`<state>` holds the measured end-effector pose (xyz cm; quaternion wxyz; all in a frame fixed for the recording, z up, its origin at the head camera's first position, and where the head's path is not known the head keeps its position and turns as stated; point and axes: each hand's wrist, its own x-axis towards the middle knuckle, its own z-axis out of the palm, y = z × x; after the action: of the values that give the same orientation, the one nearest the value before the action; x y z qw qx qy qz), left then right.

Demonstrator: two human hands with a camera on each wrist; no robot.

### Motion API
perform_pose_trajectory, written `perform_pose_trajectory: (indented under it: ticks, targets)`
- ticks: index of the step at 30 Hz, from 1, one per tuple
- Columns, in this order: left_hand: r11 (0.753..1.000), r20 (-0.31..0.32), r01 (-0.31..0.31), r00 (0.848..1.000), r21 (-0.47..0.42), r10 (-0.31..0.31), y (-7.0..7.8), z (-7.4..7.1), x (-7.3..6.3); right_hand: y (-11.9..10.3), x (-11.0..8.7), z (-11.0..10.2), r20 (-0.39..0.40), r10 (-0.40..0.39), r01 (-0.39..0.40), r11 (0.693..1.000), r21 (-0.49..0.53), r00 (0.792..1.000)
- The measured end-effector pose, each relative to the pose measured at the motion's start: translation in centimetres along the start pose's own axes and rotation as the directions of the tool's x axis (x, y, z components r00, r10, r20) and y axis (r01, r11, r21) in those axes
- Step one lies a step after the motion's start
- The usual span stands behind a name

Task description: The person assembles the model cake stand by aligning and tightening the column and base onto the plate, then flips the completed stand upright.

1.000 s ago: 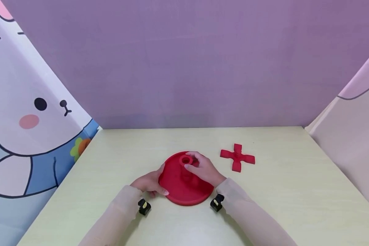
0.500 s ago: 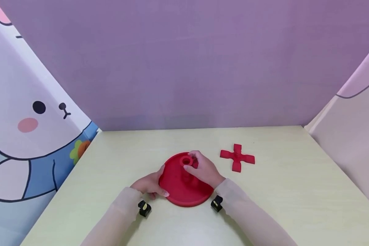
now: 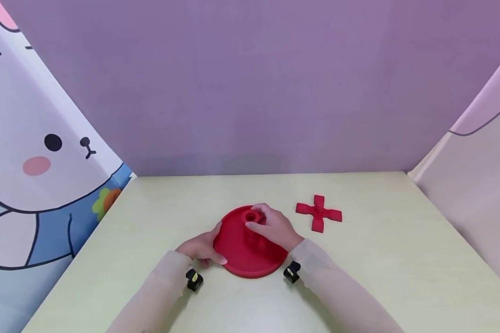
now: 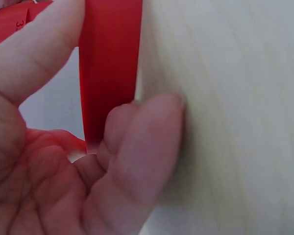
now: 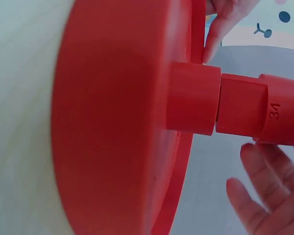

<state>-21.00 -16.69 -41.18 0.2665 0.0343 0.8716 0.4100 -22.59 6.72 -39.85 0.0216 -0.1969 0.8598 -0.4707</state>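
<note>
A red round base (image 3: 246, 266) with a raised rim lies on the table. My left hand (image 3: 202, 247) grips its left edge, thumb and fingers spread round the rim. In the right wrist view a short post (image 5: 193, 98) rises from the middle of the base. A red hollow cylinder (image 5: 286, 110) marked 34 stands over that post, its narrower end meeting the post. The fingers of my right hand (image 3: 277, 230) hold the cylinder near its top. Some of the right fingers are hidden behind it in the head view.
A red cross-shaped piece (image 3: 318, 212) with four arms lies on the pale table (image 3: 379, 259), to the right of and beyond the base. A purple wall (image 3: 254, 92) stands behind the table, and a cartoon-printed sheet (image 3: 66, 185) hangs on the left.
Both hands keep their hold, and the base and cylinder stay nearly in place. The head view has shifted very slightly.
</note>
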Motion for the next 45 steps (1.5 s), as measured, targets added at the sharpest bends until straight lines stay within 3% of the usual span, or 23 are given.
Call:
perform_pose_trajectory:
  ticks: [5,16,25,30,37,45]
  targets:
    - [1.0,0.006,0.008,1.0,0.004,-0.008,-0.1,0.3,-0.1,0.1,0.0,0.4,-0.043,0.058,-0.059,0.998,-0.035,0.997]
    - [1.0,-0.001,0.028,1.0,0.0,-0.028,-0.1,0.1,0.1,0.6,-0.1,0.1,0.042,-0.047,0.045,0.997,0.064,0.998]
    - [0.999,-0.016,0.046,0.999,0.01,-0.046,0.1,0.1,-0.1,0.8,0.1,0.1,-0.003,-0.013,0.013,0.999,0.05,1.0]
    - [0.999,-0.012,0.041,0.999,0.002,-0.041,0.0,0.1,0.0,0.8,0.0,0.1,0.058,-0.009,0.001,0.992,0.13,0.998]
    - [0.999,-0.007,0.038,0.999,0.001,-0.038,-0.2,0.0,0.0,1.1,0.1,0.0,0.108,-0.098,0.081,0.985,0.15,0.989]
    - [1.0,-0.008,0.016,1.0,-0.019,-0.016,-0.1,0.3,-0.2,1.2,0.1,0.2,0.08,-0.03,0.011,0.974,0.225,0.996]
